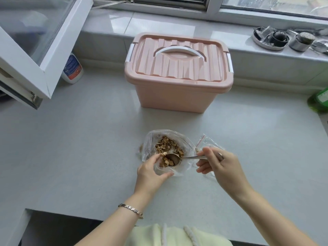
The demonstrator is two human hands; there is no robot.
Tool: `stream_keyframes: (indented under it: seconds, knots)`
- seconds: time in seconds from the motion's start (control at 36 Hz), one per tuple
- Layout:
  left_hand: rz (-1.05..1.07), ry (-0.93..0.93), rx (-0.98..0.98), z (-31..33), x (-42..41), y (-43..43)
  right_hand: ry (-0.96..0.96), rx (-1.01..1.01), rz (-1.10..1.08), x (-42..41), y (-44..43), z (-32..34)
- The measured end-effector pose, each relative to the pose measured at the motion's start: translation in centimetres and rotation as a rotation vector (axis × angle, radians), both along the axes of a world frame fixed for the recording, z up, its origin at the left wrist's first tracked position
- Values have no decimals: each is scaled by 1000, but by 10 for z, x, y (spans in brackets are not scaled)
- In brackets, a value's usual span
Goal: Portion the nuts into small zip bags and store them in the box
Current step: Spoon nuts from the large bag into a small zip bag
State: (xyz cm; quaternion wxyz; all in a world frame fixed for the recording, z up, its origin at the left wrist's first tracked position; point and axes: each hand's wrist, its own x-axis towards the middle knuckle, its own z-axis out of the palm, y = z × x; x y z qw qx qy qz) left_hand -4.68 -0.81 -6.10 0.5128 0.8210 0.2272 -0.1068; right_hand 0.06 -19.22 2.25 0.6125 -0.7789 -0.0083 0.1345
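on the table (71,148), in front of the lidded pink box (177,93), the left hand (150,174) has its grip on the rim of a clear bag (148,144) of nuts (166,146); the right hand (219,163) pinches a spoon (174,159) dipped in them, over a small zip bag (206,140).

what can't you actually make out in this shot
All from the head view:
- Inside of the pink box: its shut lid hides whether any bags are stored.
- Small zip bag: mostly behind the right hand gripping the spoon; contents unclear.
- Green bottle: cut off by the right edge.
- White bottle: label too small to read, top hidden by the window frame.
- Metal items, top right: too blurred to identify.
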Motion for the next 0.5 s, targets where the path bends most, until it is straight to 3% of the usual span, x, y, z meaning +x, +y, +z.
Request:
stream_keyframes:
  seconds: [0.14, 0.28, 0.36, 0.5]
  knots:
    - [-11, -23, -8, 0, -1, 0, -370, -219, 234, -9, -3, 1]
    - [-16, -39, -27, 2, -1, 0, -595, -310, 298, -10, -6, 0]
    - [-8, -42, -28, -1, -2, 1, -603, -285, 214, -9, -9, -2]
    - [-34, -57, 9, -2, -6, 2, -386, -210, 1, -3, -10, -12]
